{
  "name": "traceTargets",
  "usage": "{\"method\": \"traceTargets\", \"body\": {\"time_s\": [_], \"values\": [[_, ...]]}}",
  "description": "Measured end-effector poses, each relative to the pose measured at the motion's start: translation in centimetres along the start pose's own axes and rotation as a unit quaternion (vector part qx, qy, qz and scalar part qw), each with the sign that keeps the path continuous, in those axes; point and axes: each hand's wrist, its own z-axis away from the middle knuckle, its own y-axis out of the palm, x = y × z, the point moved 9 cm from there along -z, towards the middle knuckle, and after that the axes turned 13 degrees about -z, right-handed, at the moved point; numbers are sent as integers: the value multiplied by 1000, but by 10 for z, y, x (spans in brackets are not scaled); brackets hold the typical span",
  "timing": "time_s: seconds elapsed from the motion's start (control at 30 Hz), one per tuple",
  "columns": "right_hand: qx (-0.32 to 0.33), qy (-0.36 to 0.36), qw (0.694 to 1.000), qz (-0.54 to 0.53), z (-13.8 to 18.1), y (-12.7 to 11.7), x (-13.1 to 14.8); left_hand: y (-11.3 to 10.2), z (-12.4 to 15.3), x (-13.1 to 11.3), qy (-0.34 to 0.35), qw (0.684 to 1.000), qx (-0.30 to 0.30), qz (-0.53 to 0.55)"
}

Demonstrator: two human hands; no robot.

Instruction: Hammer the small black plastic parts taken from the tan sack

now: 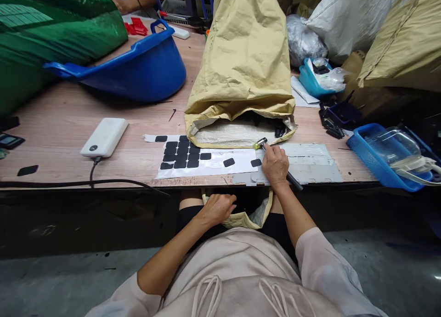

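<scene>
- Pale pink clothing fills the bottom of the frame. Just above it, the left hand [217,209] curls closed over the rim of a tan bag [243,221] in the lap, below the table [62,124] edge.
- At centre frame, the right hand [275,164] rests on the table, gripping a slim tool [261,144].
- This tool's long axis runs from lower right to upper left. Its dark handle sticks out behind the wrist, and its yellow-and-metal tip points at the mouth of the paper sack [244,59].
- A single black pad [256,162] lies on the white sheet [213,167], just beside the right hand on its left.
- More pads lie further left: one loose pad [228,162], then the pad cluster [181,154].
- Of the two hands, the right is far nearer the pads.
</scene>
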Motion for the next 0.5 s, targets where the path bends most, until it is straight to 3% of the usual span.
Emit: {"method": "traceTargets", "body": {"time_s": [0.07, 0.17, 0.3, 0.4, 0.5], "values": [[0, 1, 1000, 4, 0, 0, 1, -19, -5, -8, 32, 998, -29, 38], [1, -2, 1000, 6, 0, 0, 2, -80, -24, -20, 68, 976, -158, 136], [2, -4, 1000, 5, 0, 0, 3, -157, -84, -7, -22, 927, -311, 209], [1, -5, 1000, 6, 0, 1, 3, -179, -155, -2, -91, 935, -278, 198], [2, -8, 1000, 5, 0, 1, 3, -177, -213, -4, -145, 958, -181, 166]]}}
